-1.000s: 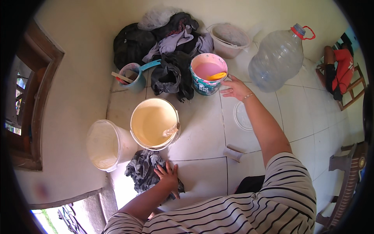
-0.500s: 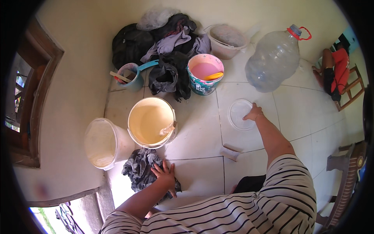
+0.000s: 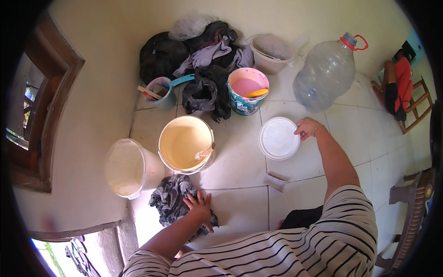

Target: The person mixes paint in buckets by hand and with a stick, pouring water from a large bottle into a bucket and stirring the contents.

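My right hand [image 3: 308,129] grips the right edge of a round white bucket lid [image 3: 278,138], which seems raised a little off the tiles. Fingers spread, my left hand [image 3: 199,209] rests on a crumpled black plastic bag [image 3: 171,198] on the floor. Just beyond that bag stands a bucket of cream paint [image 3: 182,143] with a paint-smeared handle or brush at its right inner side. To its left, a whitish empty-looking bucket [image 3: 147,168] leans towards the wall. A small flat piece, grey-white [image 3: 277,181], lies on the tiles between my arms.
Farther off stand a bucket of pink paint [image 3: 242,87] with a yellow tool, a blue dipper [image 3: 167,99] holding brushes, a whitish basin [image 3: 272,62] and a large clear bottle [image 3: 325,76]. Black bags [image 3: 161,57] and cloths pile by the wall. A person in red [image 3: 404,81] sits at far right.
My right hand has taken the lid by its edge and shifted it slightly left, off the floor. My left hand stays on the black bag. The whole view has shifted slightly.
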### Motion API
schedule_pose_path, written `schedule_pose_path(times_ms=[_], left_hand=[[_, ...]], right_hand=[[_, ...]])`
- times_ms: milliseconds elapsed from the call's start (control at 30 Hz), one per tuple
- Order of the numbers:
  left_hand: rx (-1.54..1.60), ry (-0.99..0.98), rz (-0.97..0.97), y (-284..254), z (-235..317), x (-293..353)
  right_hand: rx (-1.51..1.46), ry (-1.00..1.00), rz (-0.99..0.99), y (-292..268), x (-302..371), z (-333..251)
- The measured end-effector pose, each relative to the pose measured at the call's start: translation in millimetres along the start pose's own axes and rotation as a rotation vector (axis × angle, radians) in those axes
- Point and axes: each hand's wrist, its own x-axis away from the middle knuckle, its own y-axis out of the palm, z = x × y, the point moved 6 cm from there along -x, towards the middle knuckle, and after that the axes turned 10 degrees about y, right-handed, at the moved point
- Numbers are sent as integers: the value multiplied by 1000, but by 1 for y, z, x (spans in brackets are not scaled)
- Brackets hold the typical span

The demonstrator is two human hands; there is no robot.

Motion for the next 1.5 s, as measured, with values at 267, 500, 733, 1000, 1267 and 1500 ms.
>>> schedule_pose_path(times_ms=[267, 500, 733, 1000, 1267, 1500], left_hand=[[-33, -11, -14, -5, 3, 2], [-57, -18, -20, -5, 5, 3], [-47, -32, -30, -2, 3, -2], [-40, -13, 11, 1, 2, -7], [-40, -48, -11, -1, 2, -3], [-52, -51, -33, -4, 5, -3]], right_hand=[[-169, -66, -156, -9, 41, -13], [-288, -262, -318, 2, 87, -66], [-794, -544, -190, -8, 57, -138], [-916, -423, 104, 35, 17, -139], [-591, -160, 194, 35, 18, -120], [-192, -485, 1200, -103, 72, -105]])
